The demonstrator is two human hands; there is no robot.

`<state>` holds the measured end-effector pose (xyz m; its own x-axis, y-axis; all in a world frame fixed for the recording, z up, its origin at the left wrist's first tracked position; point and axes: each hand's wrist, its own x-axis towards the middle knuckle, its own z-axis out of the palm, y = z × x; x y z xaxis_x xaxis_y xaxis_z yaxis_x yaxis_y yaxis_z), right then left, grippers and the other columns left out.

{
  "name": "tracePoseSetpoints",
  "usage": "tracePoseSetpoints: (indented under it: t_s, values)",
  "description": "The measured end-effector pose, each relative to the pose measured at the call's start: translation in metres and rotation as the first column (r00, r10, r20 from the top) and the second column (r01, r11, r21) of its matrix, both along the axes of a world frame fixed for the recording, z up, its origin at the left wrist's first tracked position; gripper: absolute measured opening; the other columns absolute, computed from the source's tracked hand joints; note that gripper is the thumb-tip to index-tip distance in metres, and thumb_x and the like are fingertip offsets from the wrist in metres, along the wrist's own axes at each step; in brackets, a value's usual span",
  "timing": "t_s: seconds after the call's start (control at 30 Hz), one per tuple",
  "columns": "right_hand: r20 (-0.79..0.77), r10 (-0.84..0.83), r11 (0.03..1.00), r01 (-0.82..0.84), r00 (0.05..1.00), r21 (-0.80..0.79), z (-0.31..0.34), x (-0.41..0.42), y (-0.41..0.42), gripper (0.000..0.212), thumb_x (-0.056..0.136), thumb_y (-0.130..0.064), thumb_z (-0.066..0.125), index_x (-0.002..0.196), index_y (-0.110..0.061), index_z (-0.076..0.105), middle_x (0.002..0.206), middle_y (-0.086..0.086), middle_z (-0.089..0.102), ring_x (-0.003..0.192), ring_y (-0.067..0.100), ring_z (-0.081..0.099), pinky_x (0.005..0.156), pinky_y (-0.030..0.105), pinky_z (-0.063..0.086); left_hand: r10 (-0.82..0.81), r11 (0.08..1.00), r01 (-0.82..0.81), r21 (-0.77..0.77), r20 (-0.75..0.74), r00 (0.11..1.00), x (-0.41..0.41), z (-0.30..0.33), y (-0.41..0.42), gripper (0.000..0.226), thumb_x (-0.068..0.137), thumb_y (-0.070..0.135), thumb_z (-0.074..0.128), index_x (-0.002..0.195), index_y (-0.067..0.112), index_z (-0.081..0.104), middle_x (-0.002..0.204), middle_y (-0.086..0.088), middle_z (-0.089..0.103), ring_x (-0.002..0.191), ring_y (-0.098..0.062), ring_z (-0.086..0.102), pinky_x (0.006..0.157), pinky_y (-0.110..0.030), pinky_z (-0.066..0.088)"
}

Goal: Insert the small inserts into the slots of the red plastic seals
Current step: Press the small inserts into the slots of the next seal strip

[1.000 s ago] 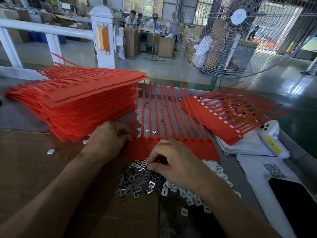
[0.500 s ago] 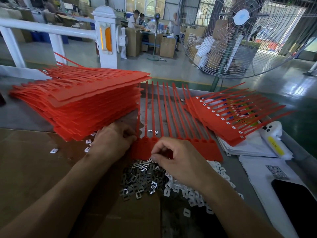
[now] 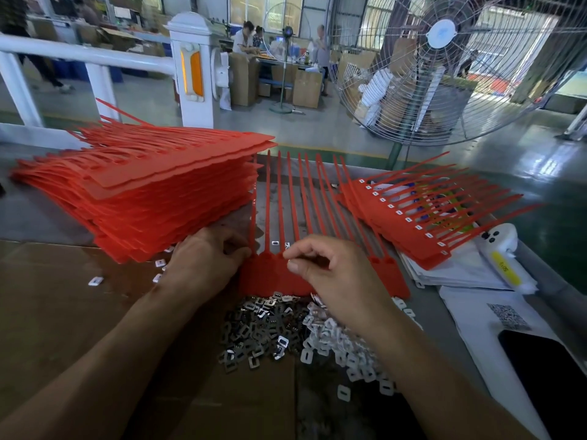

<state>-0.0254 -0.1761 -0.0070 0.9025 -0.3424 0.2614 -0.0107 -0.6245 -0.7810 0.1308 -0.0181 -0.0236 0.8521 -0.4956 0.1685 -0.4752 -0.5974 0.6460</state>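
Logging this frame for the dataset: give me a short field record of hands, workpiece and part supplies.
left hand: rests on left end of seal strip
right hand: fingers pinched over strip's slot row; insert not visible
metal inserts: loose pile near edge of strip
white inserts: pile right of metal ones
unfilled stack: left
filled strips: right, white inserts in slots

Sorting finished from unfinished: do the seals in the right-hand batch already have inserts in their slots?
Yes, the right-hand batch shows a row of small white inserts seated along its heads.

Both forearms are bare, with no sleeves, gloves or jewellery.
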Motion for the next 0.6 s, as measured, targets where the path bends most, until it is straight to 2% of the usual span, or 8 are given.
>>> tracePoseSetpoints:
  t_s: [0.1, 0.23, 0.37, 0.5, 0.6]
  values:
    - [-0.017, -0.020, 0.999, 0.021, 1.000, 0.047, 0.003, 0.008, -0.004, 0.014, 0.094, -0.020, 0.074, 0.100, -0.031, 0.078, 0.094, -0.019, 0.072, 0.093, -0.006, 0.066, 0.077, 0.003, 0.045, -0.008, 1.000, 0.008, 0.003, -0.016, 1.000, 0.000, -0.001, 0.000, 0.008, 0.088, 0.039, 0.073, 0.095, 0.037, 0.076, 0.096, 0.012, 0.073, 0.094, -0.013, 0.067, 0.090, -0.035, 0.053]
    - [-0.126, 0.015, 1.000, -0.015, 0.992, -0.004, 0.006, 0.018, -0.005, 0.014, 0.094, -0.018, 0.074, 0.102, -0.029, 0.079, 0.095, -0.015, 0.075, 0.092, -0.003, 0.067, 0.082, 0.015, 0.049, -0.013, 1.000, 0.013, -0.011, -0.013, 1.000, 0.001, -0.002, 0.000, 0.008, 0.086, 0.041, 0.074, 0.093, 0.037, 0.076, 0.091, 0.013, 0.072, 0.091, -0.013, 0.067, 0.089, -0.036, 0.053]
    - [-0.211, 0.105, 0.993, -0.112, 0.972, -0.021, 0.010, 0.023, 0.001, 0.015, 0.094, -0.023, 0.073, 0.101, -0.035, 0.078, 0.098, -0.022, 0.074, 0.093, -0.011, 0.065, 0.078, 0.009, 0.046, -0.014, 1.000, 0.014, -0.008, -0.009, 1.000, 0.001, -0.001, 0.001, 0.009, 0.086, 0.041, 0.075, 0.094, 0.037, 0.076, 0.091, 0.013, 0.073, 0.091, -0.013, 0.067, 0.090, -0.036, 0.052]
    - [-0.295, 0.226, 0.972, -0.234, 0.928, 0.006, 0.009, 0.016, 0.005, 0.015, 0.096, -0.021, 0.071, 0.101, -0.034, 0.076, 0.092, -0.020, 0.075, 0.087, -0.006, 0.070, 0.081, 0.021, 0.053, -0.012, 1.000, 0.013, 0.018, -0.006, 1.000, 0.000, -0.001, 0.000, 0.013, 0.085, 0.042, 0.075, 0.097, 0.037, 0.076, 0.096, 0.010, 0.074, 0.096, -0.016, 0.068, 0.093, -0.037, 0.052]
    - [-0.319, 0.258, 0.961, -0.276, 0.912, -0.010, 0.007, 0.011, 0.007, 0.014, 0.097, -0.020, 0.069, 0.100, -0.034, 0.072, 0.087, -0.020, 0.076, 0.082, -0.007, 0.070, 0.073, 0.013, 0.047, -0.010, 0.999, 0.010, 0.049, -0.002, 1.000, 0.000, 0.000, 0.000, 0.016, 0.086, 0.045, 0.073, 0.100, 0.038, 0.075, 0.099, 0.010, 0.074, 0.097, -0.016, 0.068, 0.094, -0.037, 0.051]
